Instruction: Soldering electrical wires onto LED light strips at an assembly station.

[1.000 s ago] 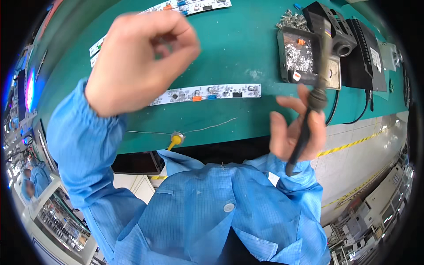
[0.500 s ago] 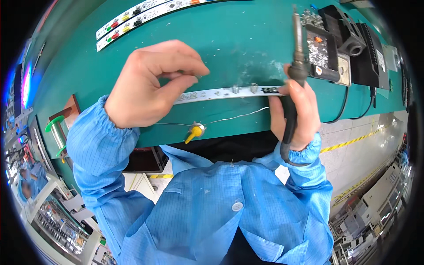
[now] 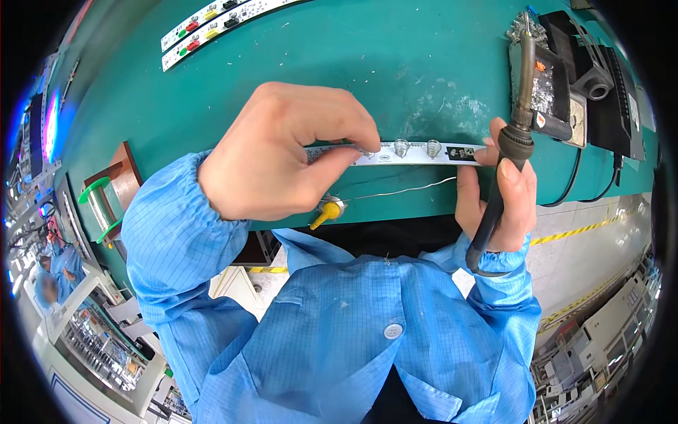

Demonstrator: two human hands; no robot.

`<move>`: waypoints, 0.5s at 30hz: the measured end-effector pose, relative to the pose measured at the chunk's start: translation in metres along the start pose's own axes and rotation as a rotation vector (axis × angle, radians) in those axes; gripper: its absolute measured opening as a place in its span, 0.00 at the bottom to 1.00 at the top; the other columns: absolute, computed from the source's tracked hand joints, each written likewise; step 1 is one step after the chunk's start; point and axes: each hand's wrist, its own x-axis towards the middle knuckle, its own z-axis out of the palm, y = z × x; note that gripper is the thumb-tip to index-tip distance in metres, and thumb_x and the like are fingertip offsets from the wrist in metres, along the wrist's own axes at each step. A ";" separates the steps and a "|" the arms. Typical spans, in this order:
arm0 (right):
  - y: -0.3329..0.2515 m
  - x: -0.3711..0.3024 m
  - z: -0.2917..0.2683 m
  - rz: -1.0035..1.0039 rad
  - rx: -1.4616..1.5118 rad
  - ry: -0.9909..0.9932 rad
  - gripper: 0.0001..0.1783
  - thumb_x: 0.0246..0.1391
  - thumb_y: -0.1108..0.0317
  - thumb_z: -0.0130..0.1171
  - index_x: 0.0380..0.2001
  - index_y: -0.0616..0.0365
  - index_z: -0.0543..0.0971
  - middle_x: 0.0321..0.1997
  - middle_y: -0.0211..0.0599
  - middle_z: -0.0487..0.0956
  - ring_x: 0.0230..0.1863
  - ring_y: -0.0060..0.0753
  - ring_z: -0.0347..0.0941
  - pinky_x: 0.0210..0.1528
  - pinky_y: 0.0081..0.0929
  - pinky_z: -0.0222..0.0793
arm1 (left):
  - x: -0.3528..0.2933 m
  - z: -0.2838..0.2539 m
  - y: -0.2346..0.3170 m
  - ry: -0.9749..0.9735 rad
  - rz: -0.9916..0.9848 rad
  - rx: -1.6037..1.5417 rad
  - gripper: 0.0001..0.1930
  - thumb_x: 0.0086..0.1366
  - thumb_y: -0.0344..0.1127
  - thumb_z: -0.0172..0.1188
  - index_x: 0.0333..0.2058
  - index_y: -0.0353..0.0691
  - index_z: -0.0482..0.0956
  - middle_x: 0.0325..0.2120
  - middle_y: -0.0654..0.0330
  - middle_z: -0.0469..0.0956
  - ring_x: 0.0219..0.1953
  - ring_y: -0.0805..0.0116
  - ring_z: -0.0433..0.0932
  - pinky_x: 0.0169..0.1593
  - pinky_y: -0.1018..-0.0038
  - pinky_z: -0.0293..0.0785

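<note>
A narrow white circuit board [image 3: 385, 157] lies across the green bench, with two coil springs [image 3: 417, 148] standing on it near its right end. Over the board's left part, my left hand [image 3: 289, 152] is closed in a pinch, its fingertips at the board surface. A bit of metal shows at those tips, too small to make out. My right hand [image 3: 503, 201] grips a soldering iron [image 3: 519, 134], tip pointing up and away, while its thumb and finger also pinch the board's dark right end. Thin solder wire [image 3: 406, 191] and a yellow-tipped piece [image 3: 327, 212] sit near the bench's front edge.
Two finished-looking board strips [image 3: 212, 32] with coloured parts lie far left. A solder spool [image 3: 102, 208] with green flanges stands at the left edge. Far right are a dark tray with metal scraps [image 3: 551, 85], an iron holder [image 3: 590, 81] and black cables [image 3: 571, 180].
My left hand has moved right and down, bringing its pinched fingertips onto the board. My right hand keeps its hold on iron and board. The whole view has shifted slightly.
</note>
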 end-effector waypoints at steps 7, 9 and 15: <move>0.000 -0.002 -0.001 0.002 -0.002 -0.021 0.41 0.37 0.89 0.63 0.57 0.52 0.62 0.46 0.63 0.75 0.41 0.48 0.77 0.41 0.37 0.77 | -0.002 0.002 -0.006 0.005 -0.041 -0.057 0.08 0.48 0.19 0.58 0.29 0.35 0.79 0.27 0.56 0.78 0.29 0.60 0.78 0.32 0.71 0.74; 0.001 -0.003 0.000 -0.001 -0.010 -0.010 0.41 0.37 0.89 0.62 0.57 0.52 0.62 0.46 0.63 0.75 0.41 0.48 0.77 0.41 0.36 0.77 | -0.002 0.002 -0.005 0.009 -0.054 -0.075 0.08 0.48 0.19 0.58 0.29 0.35 0.79 0.27 0.56 0.78 0.29 0.61 0.78 0.32 0.72 0.73; 0.000 -0.001 -0.002 -0.025 -0.007 -0.021 0.41 0.36 0.90 0.62 0.56 0.55 0.63 0.44 0.60 0.76 0.45 0.54 0.76 0.41 0.38 0.77 | -0.003 0.001 -0.005 0.011 -0.076 -0.095 0.07 0.49 0.20 0.58 0.29 0.34 0.79 0.26 0.55 0.78 0.28 0.62 0.78 0.32 0.73 0.74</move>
